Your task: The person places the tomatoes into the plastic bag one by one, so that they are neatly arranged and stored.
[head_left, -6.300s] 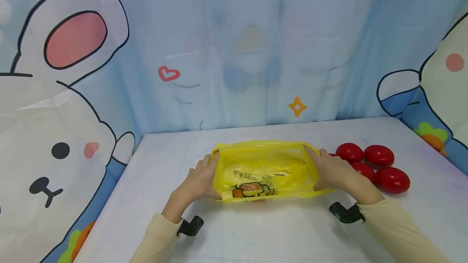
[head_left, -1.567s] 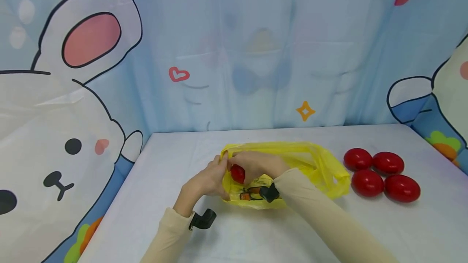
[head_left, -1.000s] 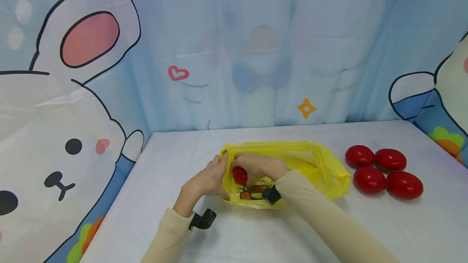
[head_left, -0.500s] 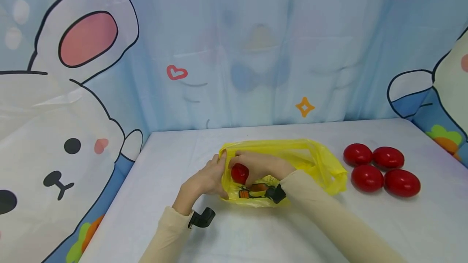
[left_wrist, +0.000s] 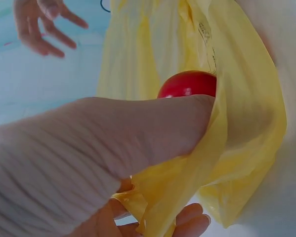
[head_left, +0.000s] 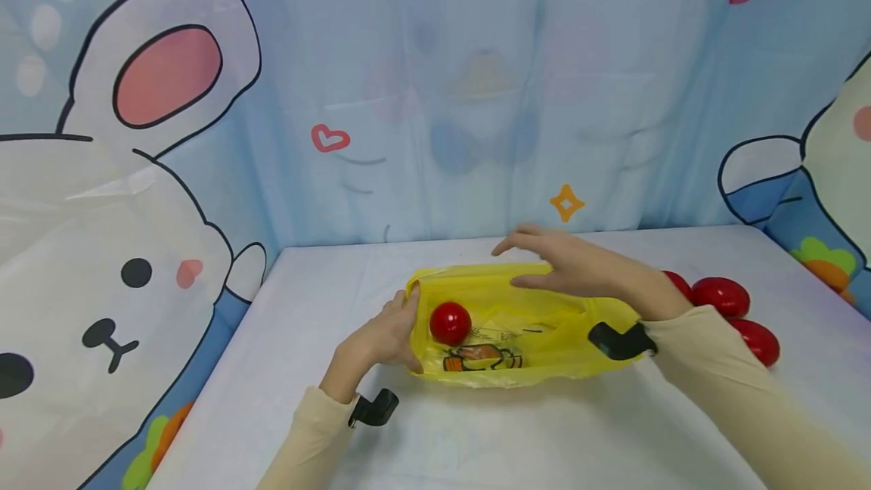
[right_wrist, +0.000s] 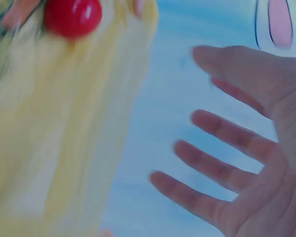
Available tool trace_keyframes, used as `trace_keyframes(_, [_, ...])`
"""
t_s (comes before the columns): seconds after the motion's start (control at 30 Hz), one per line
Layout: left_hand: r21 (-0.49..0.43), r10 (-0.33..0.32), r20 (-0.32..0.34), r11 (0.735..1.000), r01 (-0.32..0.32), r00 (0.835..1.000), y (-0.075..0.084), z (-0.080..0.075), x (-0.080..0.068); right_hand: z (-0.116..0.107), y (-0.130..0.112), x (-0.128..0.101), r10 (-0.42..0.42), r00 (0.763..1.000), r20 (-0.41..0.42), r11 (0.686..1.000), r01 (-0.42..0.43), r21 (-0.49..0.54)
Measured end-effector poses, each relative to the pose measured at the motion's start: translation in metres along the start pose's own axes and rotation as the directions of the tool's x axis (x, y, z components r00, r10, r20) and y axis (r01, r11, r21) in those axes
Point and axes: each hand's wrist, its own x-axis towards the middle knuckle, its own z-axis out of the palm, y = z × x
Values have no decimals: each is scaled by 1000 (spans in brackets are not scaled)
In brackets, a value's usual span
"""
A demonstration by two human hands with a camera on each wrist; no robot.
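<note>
The left hand, left of centre in the frame, grips the near-left edge of a yellow bag on the white tabletop. The right hand hovers over the bag's right half, fingers spread. A red ball sits in the bag's left end; more red balls lie at frame right, partly behind the right arm.

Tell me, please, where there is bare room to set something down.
The table is bare between the yellow bag, left sleeve and right sleeve, and between the left hand and printed bunny. It is crowded on the right, where the right sleeve partly hides red ovals.
</note>
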Motion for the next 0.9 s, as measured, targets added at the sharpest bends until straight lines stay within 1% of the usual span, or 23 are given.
trace_keyframes(0.07, [7,5,2,1000,-5,1000,1,0,1,-13,12,-24,71,996,-62,997,-73,-23])
trace_keyframes(0.13, [8,9,1,1000,-9,1000,2,0,2,-20,27,-49,158,982,-100,986,-162,-37])
trace_keyframes(0.23, [0,12,-1,1000,-12,1000,2,0,2,-22,50,-83,287,951,-113,955,-294,-44])
trace_keyframes(0.33, [-5,7,-3,1000,-7,1000,2,0,1,-17,71,-111,342,934,-103,937,-348,-43])
trace_keyframes(0.47, [4,-3,-2,1000,3,1000,1,0,-2,-17,91,-140,373,924,-85,924,-378,-57])
trace_keyframes(0.57, [5,-4,-3,1000,4,1000,0,0,-2,-20,102,-154,388,918,-82,917,-394,-69])
trace_keyframes(0.7, [0,1,-5,1000,-1,1000,1,0,-3,-20,109,-163,384,920,-80,918,-390,-74])
trace_keyframes(0.9, [-38,25,15,999,-25,1000,4,0,-3,-7,112,-165,388,922,-12,918,-388,-80])
